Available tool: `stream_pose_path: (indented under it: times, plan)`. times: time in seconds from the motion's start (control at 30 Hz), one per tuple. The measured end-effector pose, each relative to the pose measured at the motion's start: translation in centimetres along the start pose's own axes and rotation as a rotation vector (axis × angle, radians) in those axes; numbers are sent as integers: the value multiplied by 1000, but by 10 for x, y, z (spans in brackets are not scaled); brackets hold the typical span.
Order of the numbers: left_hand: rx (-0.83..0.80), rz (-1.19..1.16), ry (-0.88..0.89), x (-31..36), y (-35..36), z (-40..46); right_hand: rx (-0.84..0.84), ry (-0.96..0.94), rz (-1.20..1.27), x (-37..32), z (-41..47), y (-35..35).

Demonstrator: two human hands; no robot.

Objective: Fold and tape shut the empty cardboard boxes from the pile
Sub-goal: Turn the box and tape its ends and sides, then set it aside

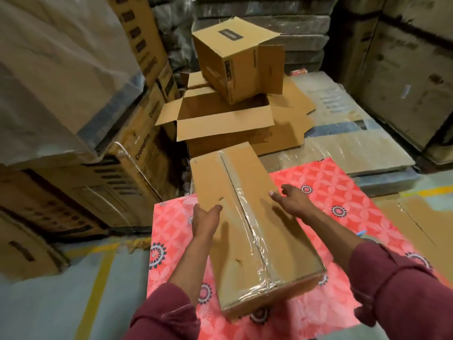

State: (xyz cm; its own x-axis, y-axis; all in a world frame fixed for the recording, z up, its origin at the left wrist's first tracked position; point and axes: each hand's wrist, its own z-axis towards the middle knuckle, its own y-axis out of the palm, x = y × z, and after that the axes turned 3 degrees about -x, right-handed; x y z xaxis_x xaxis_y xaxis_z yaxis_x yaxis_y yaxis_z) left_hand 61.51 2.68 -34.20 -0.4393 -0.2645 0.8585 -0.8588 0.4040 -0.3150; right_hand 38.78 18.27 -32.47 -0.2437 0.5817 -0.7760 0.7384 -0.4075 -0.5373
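Observation:
A long cardboard box lies on a red patterned mat, its top seam covered by clear tape. My left hand rests against the box's left side, thumb on the top face. My right hand hovers over the right part of the top with loosely spread fingers, holding nothing. Behind it stands the pile: an open box with raised flaps, and a smaller tilted box on top of it. A blue-edged tape roll peeks out behind my right forearm.
Tall stacks of printed cartons crowd the left. Flattened cardboard and wrapped flat packs lie behind the mat on the right. More cartons rise at the far right. Grey floor with yellow lines shows at lower left.

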Motion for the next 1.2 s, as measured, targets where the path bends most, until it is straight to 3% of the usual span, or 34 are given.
stream_pose_path:
  times: [0.1, 0.2, 0.33, 0.4, 0.53, 0.6, 0.73, 0.8, 0.87, 0.97, 1.07, 1.2]
  plan:
    - [51, 35, -1, 9, 11, 8, -65, -27, 0, -1, 20, 1]
    - [121, 113, 8, 23, 17, 1, -42, -72, -298, -1, 25, 10]
    - [147, 377, -10, 37, 0, 7, -71, -115, -471, -2, -14, 27]
    - [119, 514, -17, 41, -15, 16, -159, -158, -465, 0, -40, 40]
    - [152, 715, 64, 47, -26, 22, -495, -250, -272, 1, -74, 52]
    - [190, 777, 136, 44, -15, 15, -360, -268, -192, 2, -57, 45]
    - [143, 694, 346, 28, 42, -27, 154, -178, -51, -3, 22, 6]
    - [124, 699, 394, 15, 75, -52, 235, -178, -33, -10, 66, -17]
    - [127, 744, 376, -3, 100, -68, 202, -168, -67, -16, 103, -32]
    - [175, 846, 432, -30, 111, -75, 16, -139, -97, -9, 133, -31]
    - [173, 982, 570, -49, 104, -74, 27, -115, 17, 19, 142, -22]
    - [194, 912, 670, -60, 69, -68, 5, -205, -77, 50, 112, -20]
